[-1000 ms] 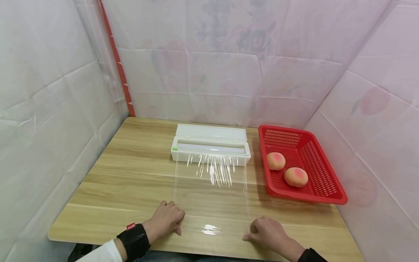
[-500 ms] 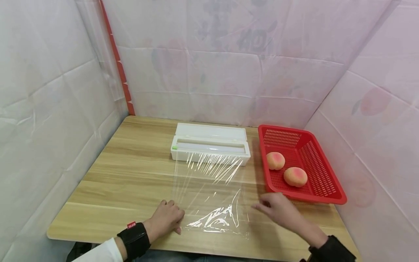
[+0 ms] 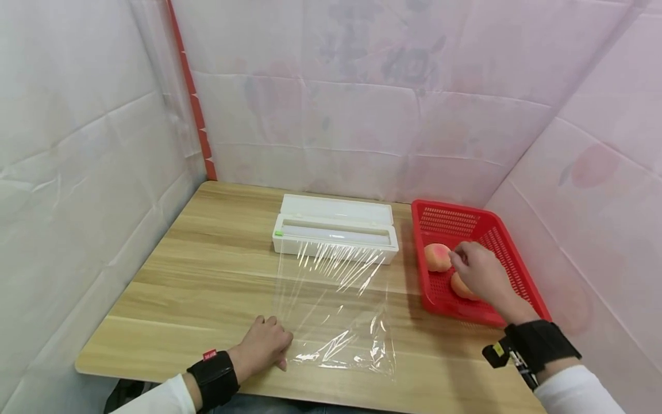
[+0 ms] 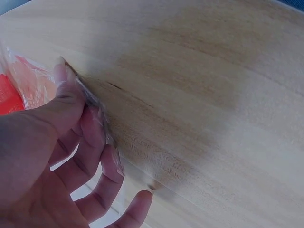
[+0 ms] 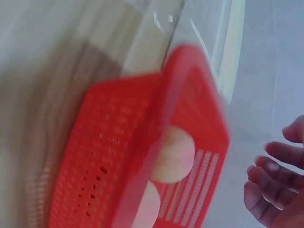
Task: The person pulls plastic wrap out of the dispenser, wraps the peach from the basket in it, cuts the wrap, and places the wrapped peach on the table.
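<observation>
My left hand (image 3: pixel 264 345) pinches the near left corner of a sheet of clear cling film (image 3: pixel 331 322) at the front of the table. In the left wrist view, film bunches along the fingertips of that hand (image 4: pixel 71 147). The sheet runs back to a white dispenser box (image 3: pixel 336 210), whose lid stands raised. Over the red plastic basket (image 3: pixel 524 287) is my right hand (image 3: pixel 483 273), holding nothing, its fingers loosely bent. Two pink-tinged peaches (image 3: pixel 437 257) lie in the basket; the hand partly covers the nearer peach (image 3: pixel 462 288).
The wooden table (image 3: pixel 196 276) has white sheeting walls (image 3: pixel 362 121) at its back and on both sides. The basket stands at the table's right side, beside the dispenser. The film's near right corner lies loose and wrinkled.
My right hand has let go of the film's near right corner and moved right and away, over the basket. The freed film has slackened and wrinkled. My left hand has stayed in place.
</observation>
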